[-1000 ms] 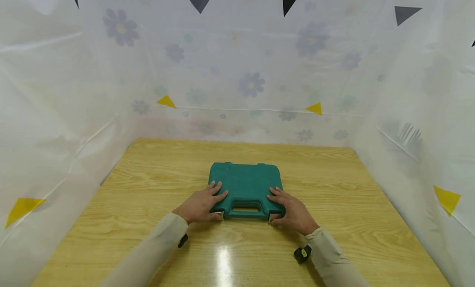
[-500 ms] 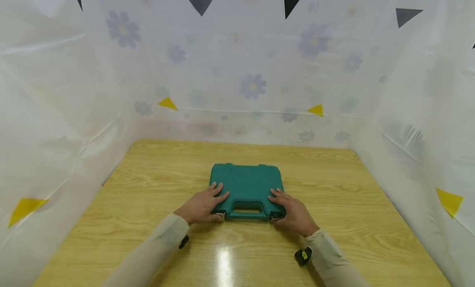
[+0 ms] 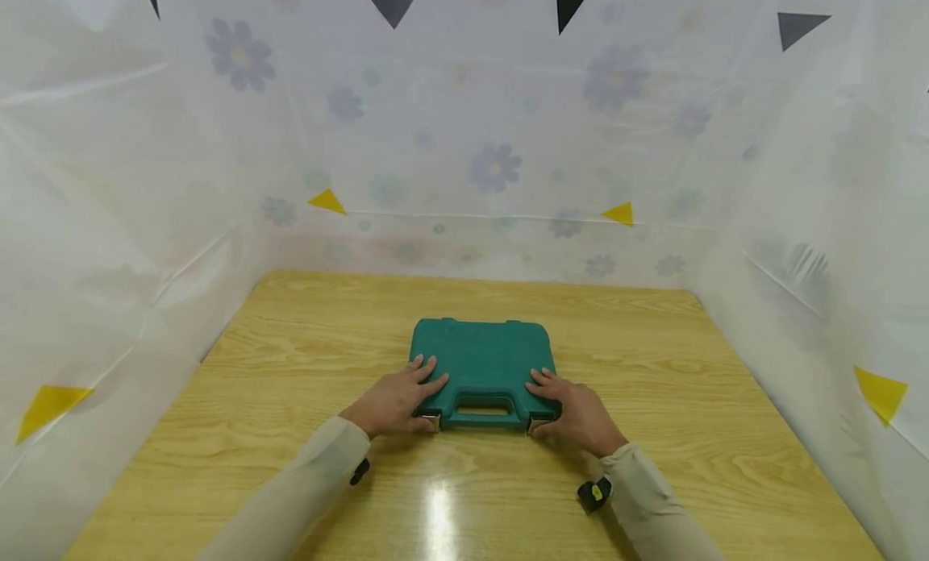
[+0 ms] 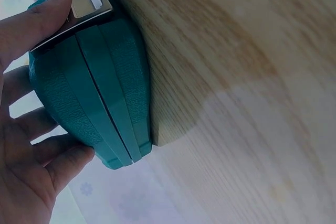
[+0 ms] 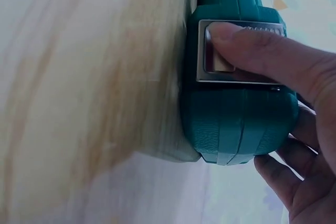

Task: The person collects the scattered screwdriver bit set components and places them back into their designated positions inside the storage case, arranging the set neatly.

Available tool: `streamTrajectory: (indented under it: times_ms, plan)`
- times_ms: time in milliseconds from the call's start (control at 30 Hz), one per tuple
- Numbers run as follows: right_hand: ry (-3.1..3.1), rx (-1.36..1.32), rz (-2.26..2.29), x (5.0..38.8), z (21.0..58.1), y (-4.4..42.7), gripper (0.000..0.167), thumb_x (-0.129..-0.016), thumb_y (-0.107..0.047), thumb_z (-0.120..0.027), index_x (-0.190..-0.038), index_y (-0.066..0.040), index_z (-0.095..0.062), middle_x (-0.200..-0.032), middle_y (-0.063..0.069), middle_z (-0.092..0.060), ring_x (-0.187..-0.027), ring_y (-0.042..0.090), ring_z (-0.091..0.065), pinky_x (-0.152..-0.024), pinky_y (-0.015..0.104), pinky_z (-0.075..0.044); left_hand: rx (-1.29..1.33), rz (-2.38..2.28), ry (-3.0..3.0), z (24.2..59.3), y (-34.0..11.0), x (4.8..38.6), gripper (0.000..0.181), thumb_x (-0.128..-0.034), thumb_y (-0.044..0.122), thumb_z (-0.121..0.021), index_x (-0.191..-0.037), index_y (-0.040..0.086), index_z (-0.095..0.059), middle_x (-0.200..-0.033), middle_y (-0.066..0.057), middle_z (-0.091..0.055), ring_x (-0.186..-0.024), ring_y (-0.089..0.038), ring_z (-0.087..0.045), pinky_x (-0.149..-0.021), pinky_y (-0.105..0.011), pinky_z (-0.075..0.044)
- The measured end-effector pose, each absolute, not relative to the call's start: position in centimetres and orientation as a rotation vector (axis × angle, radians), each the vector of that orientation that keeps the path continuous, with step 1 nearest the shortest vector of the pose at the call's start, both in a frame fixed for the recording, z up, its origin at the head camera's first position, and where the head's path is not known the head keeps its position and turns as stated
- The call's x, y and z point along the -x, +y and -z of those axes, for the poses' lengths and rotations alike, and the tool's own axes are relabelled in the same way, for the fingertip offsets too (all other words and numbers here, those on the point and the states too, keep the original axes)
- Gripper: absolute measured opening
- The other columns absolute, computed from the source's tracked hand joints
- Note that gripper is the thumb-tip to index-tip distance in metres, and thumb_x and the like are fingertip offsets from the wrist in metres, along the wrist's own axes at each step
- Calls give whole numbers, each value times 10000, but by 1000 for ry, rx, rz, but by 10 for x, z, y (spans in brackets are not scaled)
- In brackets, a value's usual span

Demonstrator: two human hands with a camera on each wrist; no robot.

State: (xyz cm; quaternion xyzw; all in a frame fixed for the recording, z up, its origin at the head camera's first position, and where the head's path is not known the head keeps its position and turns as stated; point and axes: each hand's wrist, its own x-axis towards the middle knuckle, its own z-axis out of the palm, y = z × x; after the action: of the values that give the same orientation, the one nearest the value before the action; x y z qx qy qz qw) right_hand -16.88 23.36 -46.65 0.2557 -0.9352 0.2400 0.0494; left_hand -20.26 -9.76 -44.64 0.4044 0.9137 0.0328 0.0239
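A teal plastic carrying case (image 3: pixel 482 355) lies flat on the wooden table, its handle toward the person and its two halves together. My left hand (image 3: pixel 392 400) rests on the near left corner with fingers spread over the lid. In the left wrist view, the left thumb touches a metal latch (image 4: pixel 86 1) on the front face. My right hand (image 3: pixel 576 416) lies over the near right corner, fingertips on the lid. Its thumb presses on the other metal latch (image 5: pixel 219 64), which it partly covers. Whether either latch is fastened is hard to tell.
The case stands near the middle of the wooden table (image 3: pixel 305 343). White sheeting (image 3: pixel 464 126) with flower prints hangs behind the table, and plain sheeting encloses both sides. Black and yellow triangular flags are strung along it. A dark wrist device (image 3: pixel 593 494) sits at the right cuff.
The right latch plate showed broad one second ago, narrower half a second ago, and broad again now, with the right thumb shifting slightly. The case and left hand stay in place.
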Motion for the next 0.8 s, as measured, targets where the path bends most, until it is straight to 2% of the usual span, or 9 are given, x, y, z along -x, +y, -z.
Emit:
streamTrajectory:
  times_ms: [800]
  plan:
    - [-2830,-764,-753,170,470,229,708,-678,-226,-875,-1306,-41,-607,-1432,133,-484,-1332,343,-416,-962,513,-443,-1250,-94,2873,447,-99,201,796,-823,431,-749,-1458,71,-429,-1482,-260,-358,-1353,-441,-343,-1020,-477,-412]
